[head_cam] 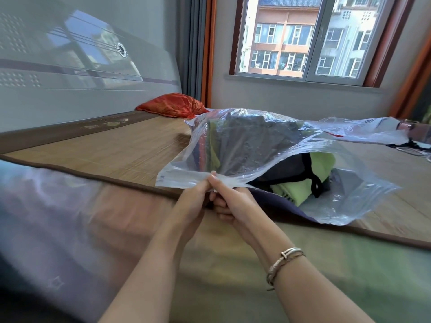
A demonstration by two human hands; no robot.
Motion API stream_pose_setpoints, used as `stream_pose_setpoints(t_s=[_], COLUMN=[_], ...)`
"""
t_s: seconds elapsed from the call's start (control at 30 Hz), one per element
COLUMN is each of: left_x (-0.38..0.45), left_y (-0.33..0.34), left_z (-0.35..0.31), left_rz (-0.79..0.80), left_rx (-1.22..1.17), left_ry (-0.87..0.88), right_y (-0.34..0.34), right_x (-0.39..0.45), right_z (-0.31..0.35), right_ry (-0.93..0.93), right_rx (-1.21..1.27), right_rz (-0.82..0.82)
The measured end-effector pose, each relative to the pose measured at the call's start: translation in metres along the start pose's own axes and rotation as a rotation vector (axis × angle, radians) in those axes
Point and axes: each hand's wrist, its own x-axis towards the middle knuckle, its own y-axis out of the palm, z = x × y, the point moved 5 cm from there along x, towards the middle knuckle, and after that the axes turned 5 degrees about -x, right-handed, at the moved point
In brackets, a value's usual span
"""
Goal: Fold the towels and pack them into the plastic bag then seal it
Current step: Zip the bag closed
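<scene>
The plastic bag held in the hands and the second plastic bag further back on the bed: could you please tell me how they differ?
The near plastic bag bulges with folded towels; the far plastic bag lies flatter, its contents unclear. The near bag is pinched at its mouth edge by the left hand and right hand; the far bag lies untouched. The near bag looks plain, while the far bag shows red and dark print. Both are translucent and lie on the bamboo mat.

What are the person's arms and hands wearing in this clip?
Both forearms are bare, with no sleeves showing and no gloves. The left hand shows no jewellery. Behind the right hand, a thin metallic bracelet of several strands circles the wrist.
</scene>
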Motion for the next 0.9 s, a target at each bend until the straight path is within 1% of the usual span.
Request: stream_pose_setpoints(t_s=[0.1,0.13,0.2,0.27,0.37,0.43,0.5,0.57,0.7,0.9], left_x=[0.001,0.004,0.007,0.009,0.008,0.008,0.008,0.003,-0.003,0.01], left_y=[-0.003,-0.007,-0.017,-0.024,-0.027,-0.026,-0.017,0.0,0.043,0.069], left_z=[-0.002,-0.001,-0.002,-0.002,-0.001,0.0,0.001,0.004,0.02,0.03], left_rz=[0.081,0.075,0.004,-0.05,-0.095,-0.154,-0.177,-0.164,-0.085,-0.042], left_rx=[-0.071,-0.126,-0.25,-0.34,-0.358,-0.304,-0.238,-0.167,-0.054,-0.101], left_ry=[-0.037,-0.04,-0.07,-0.09,-0.078,-0.047,-0.029,-0.066,-0.118,-0.122], right_y=[0.001,-0.004,-0.026,-0.055,-0.075,-0.076,-0.075,-0.076,-0.076,-0.085], right_x=[-0.002,-0.002,-0.002,-0.004,-0.008,-0.008,-0.007,-0.007,-0.014,-0.018], right_z=[-0.001,-0.001,-0.002,-0.003,-0.005,-0.007,-0.008,-0.007,-0.003,-0.002], right_ry=[-0.029,-0.022,0.018,0.055,0.065,0.054,0.038,0.025,0.032,0.077], right_rx=[0.219,0.308,0.448,0.511,0.48,0.454,0.411,0.358,0.26,0.132], right_rz=[-0.024,-0.046,-0.126,-0.19,-0.231,-0.256,-0.277,-0.283,-0.263,-0.265])
